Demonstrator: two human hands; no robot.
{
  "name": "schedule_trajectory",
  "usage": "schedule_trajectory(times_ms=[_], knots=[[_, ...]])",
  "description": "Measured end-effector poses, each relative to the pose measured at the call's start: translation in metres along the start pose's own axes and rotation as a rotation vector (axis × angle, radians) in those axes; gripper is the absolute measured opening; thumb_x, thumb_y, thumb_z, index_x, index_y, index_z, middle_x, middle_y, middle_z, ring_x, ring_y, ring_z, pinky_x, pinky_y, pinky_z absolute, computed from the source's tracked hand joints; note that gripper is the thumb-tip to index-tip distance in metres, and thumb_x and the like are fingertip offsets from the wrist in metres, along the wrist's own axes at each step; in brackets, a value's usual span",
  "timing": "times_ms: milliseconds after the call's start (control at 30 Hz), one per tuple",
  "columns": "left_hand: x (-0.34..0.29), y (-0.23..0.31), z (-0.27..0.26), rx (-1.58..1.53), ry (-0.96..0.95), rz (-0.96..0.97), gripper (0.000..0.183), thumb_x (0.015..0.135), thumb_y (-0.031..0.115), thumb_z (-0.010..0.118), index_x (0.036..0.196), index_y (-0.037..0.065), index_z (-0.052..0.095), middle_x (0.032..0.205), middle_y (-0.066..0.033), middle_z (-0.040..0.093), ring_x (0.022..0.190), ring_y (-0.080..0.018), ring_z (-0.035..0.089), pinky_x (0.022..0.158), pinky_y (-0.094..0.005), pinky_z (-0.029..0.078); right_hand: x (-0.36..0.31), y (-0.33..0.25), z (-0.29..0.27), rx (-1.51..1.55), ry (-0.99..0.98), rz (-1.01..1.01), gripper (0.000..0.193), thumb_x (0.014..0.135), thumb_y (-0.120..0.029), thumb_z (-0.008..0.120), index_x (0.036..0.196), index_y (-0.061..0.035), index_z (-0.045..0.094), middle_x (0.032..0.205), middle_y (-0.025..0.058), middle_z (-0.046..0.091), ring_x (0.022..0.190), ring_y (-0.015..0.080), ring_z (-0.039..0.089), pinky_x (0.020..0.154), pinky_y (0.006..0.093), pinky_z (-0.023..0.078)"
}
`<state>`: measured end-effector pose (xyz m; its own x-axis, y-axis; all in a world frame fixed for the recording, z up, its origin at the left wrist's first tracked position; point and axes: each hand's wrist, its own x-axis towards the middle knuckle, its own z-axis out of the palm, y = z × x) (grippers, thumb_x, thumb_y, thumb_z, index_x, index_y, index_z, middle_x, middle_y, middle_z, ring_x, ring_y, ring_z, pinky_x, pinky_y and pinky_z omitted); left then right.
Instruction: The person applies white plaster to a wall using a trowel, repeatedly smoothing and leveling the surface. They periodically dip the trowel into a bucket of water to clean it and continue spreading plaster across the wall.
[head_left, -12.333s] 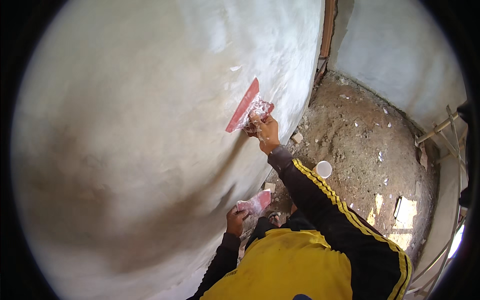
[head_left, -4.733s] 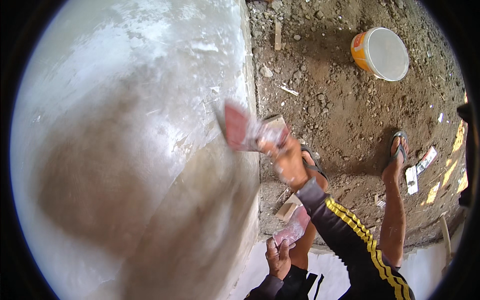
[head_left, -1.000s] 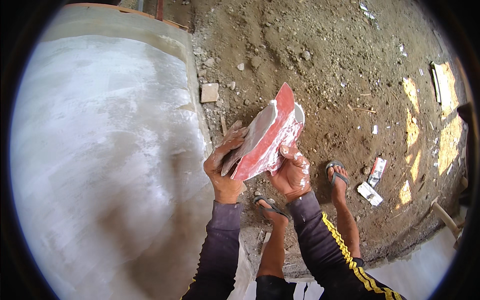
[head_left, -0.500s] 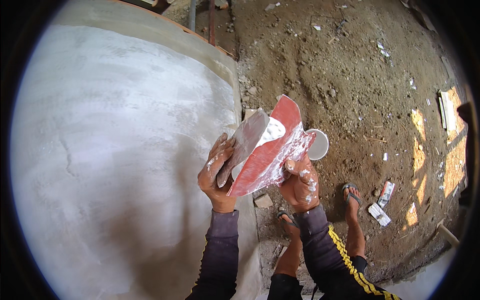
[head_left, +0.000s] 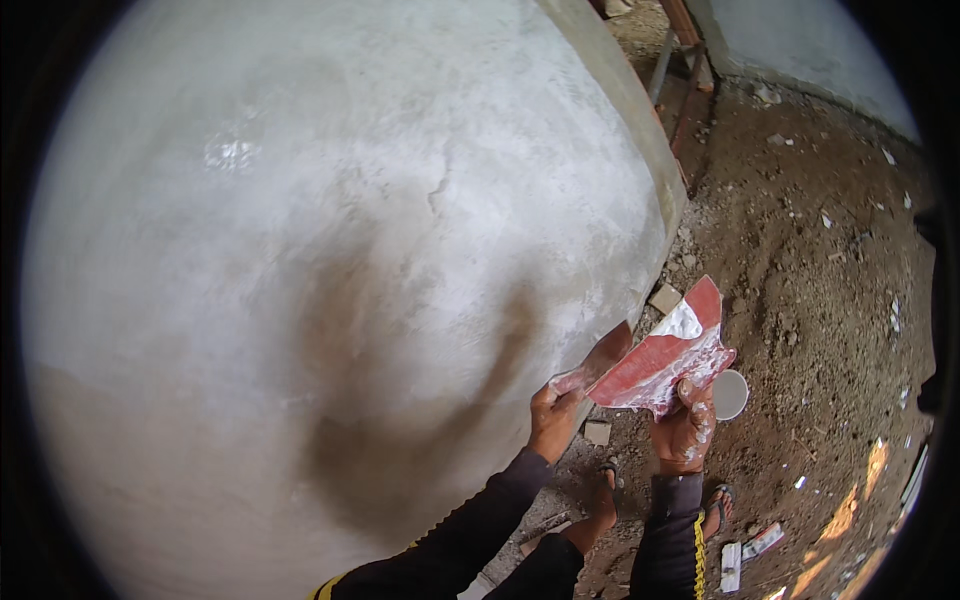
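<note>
My right hand (head_left: 685,432) is closed on the near edge of a red flat plate (head_left: 650,364), its thumb over the smeared side. A mound of white putty (head_left: 682,321) sits near the plate's far end, and white smears cover its right side. My left hand (head_left: 553,424) grips a thin flat putty scraper (head_left: 608,350), dull reddish in this light. The scraper stands tilted beside the plate's left end; whether the two touch, I cannot tell. White putty also marks the fingers of my right hand.
A large grey-white plastered wall (head_left: 440,180) fills the left, with shadows on it. On the dirt floor (head_left: 810,270) are a white round container (head_left: 730,394), broken blocks (head_left: 597,432) and white-red scraps (head_left: 763,540). My sandalled feet (head_left: 719,508) stand below.
My view has swung left toward the wall, so both hands appear lower and farther right. The scraper has moved off the putty to the plate's left end.
</note>
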<state>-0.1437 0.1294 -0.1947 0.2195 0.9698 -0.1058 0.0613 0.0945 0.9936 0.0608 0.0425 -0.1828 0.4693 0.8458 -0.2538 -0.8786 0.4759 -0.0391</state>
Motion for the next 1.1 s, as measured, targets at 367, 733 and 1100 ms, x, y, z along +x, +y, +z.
schedule_trajectory(times_ms=[367, 733, 1100], knots=[[-0.292, 0.16, -0.052, -0.525, 0.398, -0.154, 0.052, 0.09, -0.004, 0.061, 0.139, 0.011, 0.049, 0.135, -0.0075, 0.059, 0.123, -0.0264, 0.059, 0.107, -0.0453, 0.048, -0.065, -0.039, 0.097, -0.154, -0.208, 0.367, 0.036, 0.083, 0.003, 0.067, 0.118, -0.0049, 0.064, 0.104, 0.0039, 0.071, 0.091, 0.0177, 0.069, 0.085, 0.0349, 0.056], [-0.476, 0.291, 0.085, -0.459, 0.393, 0.024, 0.05, 0.089, -0.001, 0.058, 0.136, 0.013, 0.052, 0.131, -0.0057, 0.06, 0.122, -0.0255, 0.057, 0.101, -0.0437, 0.048, -0.202, -0.148, 0.251, -0.131, -0.404, 0.49, 0.029, 0.088, -0.008, 0.071, 0.115, -0.0109, 0.065, 0.092, 0.0004, 0.072, 0.072, 0.0133, 0.069, 0.052, 0.0268, 0.053], [-0.745, 0.257, 0.402, -0.374, 0.497, 0.174, 0.047, 0.083, -0.004, 0.061, 0.127, 0.013, 0.058, 0.119, -0.0055, 0.065, 0.11, -0.0248, 0.065, 0.088, -0.04, 0.058, -0.308, -0.489, 0.296, -0.067, -0.469, 0.238, 0.019, 0.093, -0.011, 0.063, 0.112, -0.0053, 0.061, 0.085, 0.0027, 0.064, 0.065, 0.011, 0.06, 0.046, 0.026, 0.043]])
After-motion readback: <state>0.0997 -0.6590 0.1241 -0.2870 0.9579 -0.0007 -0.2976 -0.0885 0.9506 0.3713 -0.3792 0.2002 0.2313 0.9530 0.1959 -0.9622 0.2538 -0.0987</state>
